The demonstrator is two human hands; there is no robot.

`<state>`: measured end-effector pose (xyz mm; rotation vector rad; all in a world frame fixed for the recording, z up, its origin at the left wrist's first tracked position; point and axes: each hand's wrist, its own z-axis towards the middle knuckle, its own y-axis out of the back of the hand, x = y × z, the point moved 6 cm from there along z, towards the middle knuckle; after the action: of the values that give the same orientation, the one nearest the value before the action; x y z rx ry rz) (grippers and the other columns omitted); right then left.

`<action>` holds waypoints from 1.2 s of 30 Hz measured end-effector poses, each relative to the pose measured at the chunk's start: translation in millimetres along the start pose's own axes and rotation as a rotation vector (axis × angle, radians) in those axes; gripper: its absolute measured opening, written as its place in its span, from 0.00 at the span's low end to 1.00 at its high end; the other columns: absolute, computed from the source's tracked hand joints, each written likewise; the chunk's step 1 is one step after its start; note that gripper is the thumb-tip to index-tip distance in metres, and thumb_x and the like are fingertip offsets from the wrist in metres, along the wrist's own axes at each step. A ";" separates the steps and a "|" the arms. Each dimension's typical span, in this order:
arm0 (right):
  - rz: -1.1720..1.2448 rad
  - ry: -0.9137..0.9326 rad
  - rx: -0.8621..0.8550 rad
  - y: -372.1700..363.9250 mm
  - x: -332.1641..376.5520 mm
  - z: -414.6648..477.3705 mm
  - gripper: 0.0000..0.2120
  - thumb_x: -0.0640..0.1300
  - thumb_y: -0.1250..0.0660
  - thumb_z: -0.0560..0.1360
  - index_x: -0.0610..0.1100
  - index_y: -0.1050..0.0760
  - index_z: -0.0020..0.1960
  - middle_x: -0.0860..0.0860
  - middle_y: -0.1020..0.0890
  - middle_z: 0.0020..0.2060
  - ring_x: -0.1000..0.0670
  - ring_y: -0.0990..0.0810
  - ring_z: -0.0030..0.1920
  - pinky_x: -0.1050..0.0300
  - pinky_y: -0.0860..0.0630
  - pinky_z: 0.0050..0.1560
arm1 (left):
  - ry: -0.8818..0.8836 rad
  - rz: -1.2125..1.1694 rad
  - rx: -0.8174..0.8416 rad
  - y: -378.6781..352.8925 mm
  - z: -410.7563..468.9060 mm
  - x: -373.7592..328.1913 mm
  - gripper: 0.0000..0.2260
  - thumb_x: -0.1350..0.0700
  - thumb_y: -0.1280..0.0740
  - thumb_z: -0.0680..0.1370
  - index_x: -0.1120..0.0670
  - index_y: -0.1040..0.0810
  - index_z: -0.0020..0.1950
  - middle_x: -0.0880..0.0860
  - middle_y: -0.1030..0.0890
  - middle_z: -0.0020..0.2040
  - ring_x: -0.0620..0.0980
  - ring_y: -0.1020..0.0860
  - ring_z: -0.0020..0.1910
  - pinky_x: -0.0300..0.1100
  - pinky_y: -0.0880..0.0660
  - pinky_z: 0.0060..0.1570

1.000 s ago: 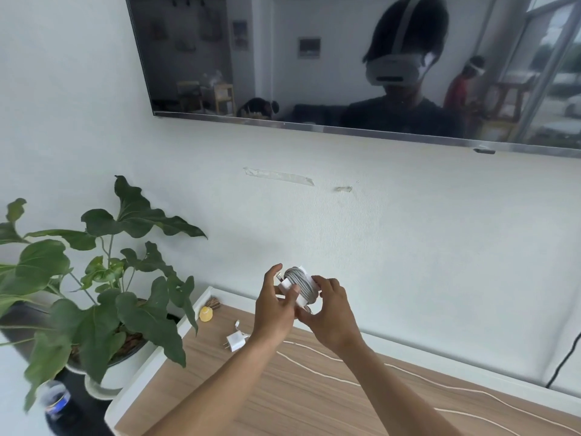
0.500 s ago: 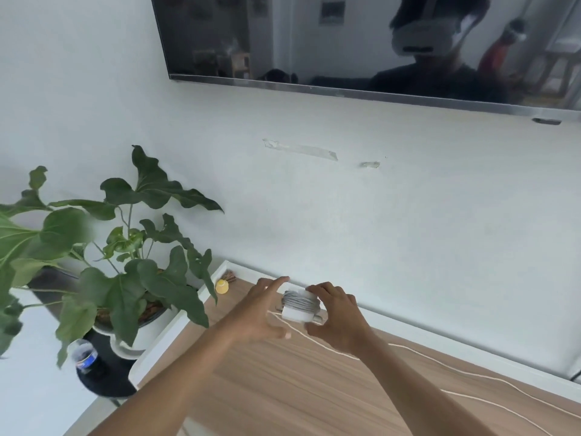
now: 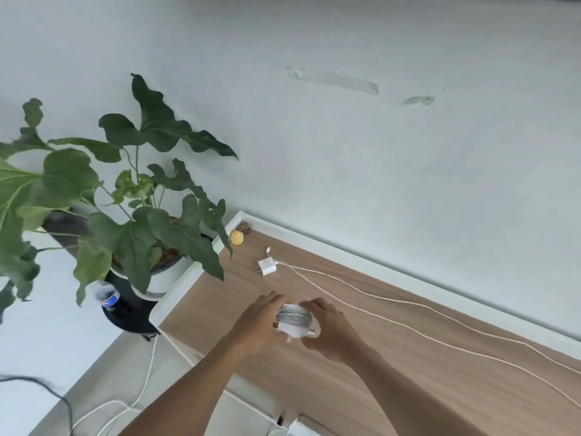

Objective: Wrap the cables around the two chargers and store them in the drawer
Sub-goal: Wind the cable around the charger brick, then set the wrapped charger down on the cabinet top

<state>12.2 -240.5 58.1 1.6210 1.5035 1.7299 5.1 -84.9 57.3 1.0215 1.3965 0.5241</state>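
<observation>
big pale wall up top, and the wooden top (image 3: 471,388) of the cabinet running along under it. leafy plant (image 3: 141,199) off the left end, not in the way of anything.

what's changed: a second ago both hands were up in front of the wall with the bundle held in the air, finishing it off. now they've come right down, so the bundle is low over the near left part of the wood, maybe already touching it, hard to say from this angle.

the loose cable (image 3: 377,298) lies in long wavy lines across the wood, trailing off to the right, well apart from the hands.

left hand (image 3: 261,322) is cupped round the left side of the bundle, fingers curled over it. right hand (image 3: 330,332) does the same on the right side, so it's gripped between the two.

the wrapped charger (image 3: 295,320) looks done to me, grey coils tight round a white body with a plug end poking out at the lower right.

second charger (image 3: 267,266) lies bare further back near the corner, cable not wound at all. little yellow thing (image 3: 236,237) beyond it.

so i'd call it roughly halfway: one wound, one untouched, nothing stored. can't tell if the white front (image 3: 248,404) under the near edge is the drawer.
</observation>
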 end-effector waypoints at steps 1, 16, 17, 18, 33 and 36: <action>0.007 -0.014 0.018 -9.8 -2.2 -1.1 0.34 0.50 0.30 0.67 0.51 0.37 0.71 0.54 0.31 0.64 0.49 0.29 0.63 0.55 0.34 0.64 | 0.004 0.015 0.008 -6.4 -2.6 2.6 0.30 0.47 0.25 0.66 0.47 0.31 0.65 0.43 0.28 0.60 0.46 0.29 0.58 0.42 0.29 0.52; 0.009 -0.096 0.098 -79.4 -26.4 -7.7 0.30 0.50 0.30 0.67 0.50 0.35 0.67 0.53 0.29 0.62 0.48 0.27 0.60 0.55 0.31 0.59 | 0.035 0.021 0.048 -57.2 -16.1 32.9 0.29 0.47 0.23 0.64 0.49 0.28 0.62 0.44 0.25 0.59 0.46 0.29 0.58 0.39 0.31 0.53; 0.018 -0.099 0.096 -81.3 -27.8 -8.2 0.30 0.50 0.30 0.67 0.50 0.35 0.67 0.54 0.30 0.62 0.49 0.27 0.60 0.56 0.32 0.59 | 0.038 0.016 0.052 -58.8 -16.2 33.2 0.29 0.47 0.23 0.65 0.49 0.28 0.62 0.44 0.25 0.60 0.46 0.29 0.58 0.39 0.31 0.54; 0.028 -0.103 0.093 -83.0 -29.3 -8.8 0.30 0.50 0.30 0.67 0.50 0.35 0.67 0.54 0.30 0.61 0.49 0.27 0.60 0.57 0.32 0.58 | 0.041 0.010 0.054 -60.2 -16.3 33.4 0.29 0.48 0.23 0.65 0.49 0.28 0.62 0.44 0.25 0.60 0.46 0.29 0.59 0.40 0.31 0.55; 0.072 -0.088 0.204 -73.9 -29.1 -13.4 0.47 0.55 0.24 0.64 0.53 0.48 0.74 0.51 0.37 0.67 0.49 0.33 0.65 0.54 0.30 0.63 | 0.088 0.044 0.206 -63.8 -20.3 39.5 0.44 0.46 0.22 0.66 0.47 0.42 0.76 0.47 0.34 0.72 0.48 0.32 0.68 0.45 0.30 0.63; 0.031 -0.109 0.199 -57.5 -32.9 -8.9 0.47 0.54 0.24 0.65 0.55 0.49 0.74 0.51 0.38 0.69 0.48 0.32 0.66 0.50 0.29 0.63 | 0.094 0.100 0.324 -52.4 -17.6 48.9 0.50 0.46 0.21 0.63 0.45 0.47 0.78 0.46 0.38 0.76 0.49 0.36 0.72 0.48 0.32 0.67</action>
<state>-8.8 -248.8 -4.9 1.8129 1.6497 1.5204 -17.3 -66.3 -10.5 1.3469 1.5518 0.4307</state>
